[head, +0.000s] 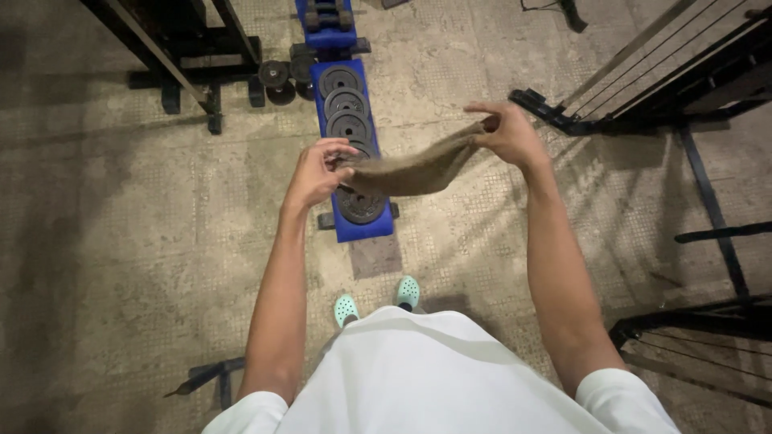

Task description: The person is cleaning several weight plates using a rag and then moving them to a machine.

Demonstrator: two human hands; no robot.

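I hold a brown cloth (418, 169) stretched between both hands at chest height. My left hand (318, 170) pinches its left end and my right hand (508, 133) pinches the right end, held slightly higher. The cloth sags in the middle. Below it on the floor lies a blue bench (354, 133) with several round black weight plates (347, 103) laid in a row along it; the cloth hides part of the nearest plate. My feet in mint-green clogs (378, 301) stand just short of the bench's near end.
A black metal rack (185, 56) stands at the upper left with small black weights (277, 76) beside it. Black machine frames with cables (683, 88) fill the right side. A black bar (205, 376) lies on the concrete floor at lower left.
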